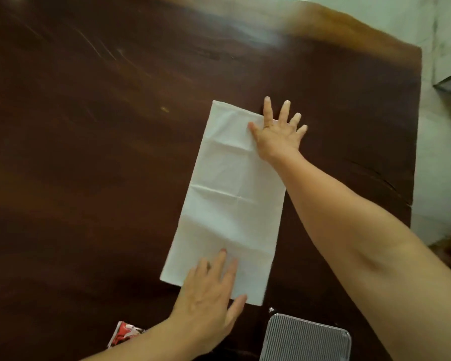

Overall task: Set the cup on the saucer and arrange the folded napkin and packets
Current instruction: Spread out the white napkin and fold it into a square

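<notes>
On the dark wooden desk (89, 152), right under my view, both hands are flat on the napkin (227, 204), so neither grip is actually holding anything. The right hand (277, 136) is splayed wide open, palm down, pinning the far right corner with its fingers spilling over the far edge onto the wood. The left hand (211, 295) is also open and flat, fingers together-ish, pressing the near end.

The napkin itself is a long white rectangle, already folded into a strip from the look of the creases. Its long axis runs away from me, tilted a bit so the far end leans right. So one hand sits at each end of that axis. If the next fold brings the two ends together, I'd guess either hand could do the carrying, but it'd have to pinch up its edge first since nothing is gripped right now.

Further out: a red and white packet (125, 334) lies just left of my left forearm at the near edge, and a ribbed metallic tray thing (305, 337) sits just beyond the napkin's near right corner. No cup or saucer anywhere in view, so that part looks not yet started.
</notes>
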`<state>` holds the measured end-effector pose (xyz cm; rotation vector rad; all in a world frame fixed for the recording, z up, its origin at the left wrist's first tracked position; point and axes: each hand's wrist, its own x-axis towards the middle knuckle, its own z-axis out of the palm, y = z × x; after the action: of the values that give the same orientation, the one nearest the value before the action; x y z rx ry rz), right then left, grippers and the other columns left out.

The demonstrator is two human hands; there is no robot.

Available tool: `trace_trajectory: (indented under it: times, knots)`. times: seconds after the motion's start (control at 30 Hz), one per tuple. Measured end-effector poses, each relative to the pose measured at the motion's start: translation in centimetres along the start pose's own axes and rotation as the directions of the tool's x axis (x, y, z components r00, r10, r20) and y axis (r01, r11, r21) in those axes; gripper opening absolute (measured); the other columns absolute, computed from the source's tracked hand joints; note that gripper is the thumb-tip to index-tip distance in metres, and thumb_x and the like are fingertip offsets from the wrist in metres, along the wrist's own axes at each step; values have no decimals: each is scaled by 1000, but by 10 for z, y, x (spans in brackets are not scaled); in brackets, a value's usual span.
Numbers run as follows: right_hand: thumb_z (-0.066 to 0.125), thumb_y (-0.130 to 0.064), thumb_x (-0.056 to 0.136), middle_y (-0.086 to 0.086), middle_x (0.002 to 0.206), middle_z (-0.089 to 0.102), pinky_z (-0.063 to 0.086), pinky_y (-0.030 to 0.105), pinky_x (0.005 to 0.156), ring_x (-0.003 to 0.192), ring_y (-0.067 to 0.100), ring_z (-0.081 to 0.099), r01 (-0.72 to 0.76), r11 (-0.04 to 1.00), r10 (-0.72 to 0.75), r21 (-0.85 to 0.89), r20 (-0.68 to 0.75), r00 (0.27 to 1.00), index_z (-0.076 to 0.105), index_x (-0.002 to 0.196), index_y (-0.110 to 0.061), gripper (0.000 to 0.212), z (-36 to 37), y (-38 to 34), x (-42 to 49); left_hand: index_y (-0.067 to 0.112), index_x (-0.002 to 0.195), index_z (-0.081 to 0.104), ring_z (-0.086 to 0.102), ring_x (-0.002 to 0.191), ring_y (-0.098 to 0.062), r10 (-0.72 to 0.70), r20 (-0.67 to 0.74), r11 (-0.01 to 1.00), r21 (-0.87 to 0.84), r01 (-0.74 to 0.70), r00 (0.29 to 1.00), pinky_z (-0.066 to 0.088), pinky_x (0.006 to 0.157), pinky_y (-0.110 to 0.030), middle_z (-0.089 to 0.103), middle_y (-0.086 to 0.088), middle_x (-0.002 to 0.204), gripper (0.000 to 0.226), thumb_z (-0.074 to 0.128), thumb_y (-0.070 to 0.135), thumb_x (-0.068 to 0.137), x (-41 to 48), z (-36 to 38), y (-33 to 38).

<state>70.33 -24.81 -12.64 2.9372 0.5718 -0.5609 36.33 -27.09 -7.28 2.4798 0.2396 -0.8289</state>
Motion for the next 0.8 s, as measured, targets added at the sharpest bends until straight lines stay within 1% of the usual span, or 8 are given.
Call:
trace_trajectory:
  times: [0.1,0.17,0.27,0.33,0.43,0.57,0.7,0.8]
  knots:
    - [31,-64,100,15,169,5,13,60,119,151,44,12,113,974,-88,196,-132,987,1,159,-36,72,4,-4,-21,25,150,41,61,115,-17,49,-175,982,-172,-79,983,49,99,-33,62,2,135,54,34,50,102,21,-23,-7]
    - [44,-55,100,13,164,24,21,56,118,149,38,23,201,895,-114,398,-230,966,16,159,-31,69,7,7,-50,21,136,60,68,103,-21,9,-348,965,-243,-100,937,56,89,-39,69,-1,120,38,50,35,102,37,-42,-23]
    - [63,-40,96,8,143,53,35,45,109,133,30,43,246,836,-116,491,-280,953,50,145,-21,55,20,45,-106,13,128,68,65,94,-29,-44,-509,979,-192,-63,860,60,76,-44,66,-12,114,34,65,22,95,59,-63,-52]
    - [71,-36,92,7,137,55,41,36,102,125,26,44,212,814,-118,540,-204,972,62,136,-20,47,35,73,-140,13,132,65,61,93,-30,-85,-519,986,-166,-3,850,59,71,-45,60,-14,117,40,68,22,93,71,-73,-71]
    - [78,-32,86,-3,133,47,34,19,96,116,13,39,96,792,-56,603,-85,995,64,135,-25,52,53,100,-172,18,135,63,57,83,-21,-87,-510,987,-163,3,856,58,67,-40,54,-8,114,45,71,28,92,82,-82,-92]
    - [81,-23,83,-8,119,45,41,16,92,105,10,45,54,772,-12,633,-71,997,67,131,-24,50,59,115,-174,29,135,64,56,75,-17,-92,-477,979,-203,-8,874,53,64,-36,51,4,94,47,72,36,89,83,-87,-106]
    - [83,-24,81,-8,97,51,53,29,80,87,10,51,41,740,-1,671,-61,998,76,117,-25,37,56,117,-163,31,126,69,53,70,-16,-137,-478,975,-218,34,868,43,60,-32,49,7,77,40,73,41,88,87,-90,-110]
    - [84,-25,80,-10,86,55,57,38,69,77,10,55,56,744,20,666,-106,994,81,100,-27,20,53,115,-155,27,115,76,53,64,-16,-153,-499,969,-245,30,853,41,58,-32,49,8,68,30,73,39,88,89,-90,-109]
